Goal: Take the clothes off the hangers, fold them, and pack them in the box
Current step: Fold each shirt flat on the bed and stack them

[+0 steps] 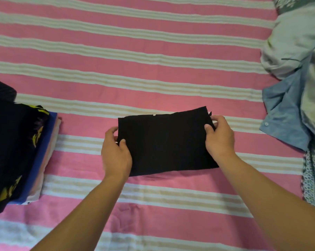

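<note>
Black folded cloth (165, 142) mid-bed, between my hands. Left hand (116, 153) pinching left edge, right hand (219, 136) pinching far right corner. Soft, light, floppy, so grip both ends or fold slumps.

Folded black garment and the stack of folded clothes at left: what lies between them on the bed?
Only bare striped bedsheet separates the black garment from the stack, apart from the left hand gripping the garment's edge; head view.
</note>
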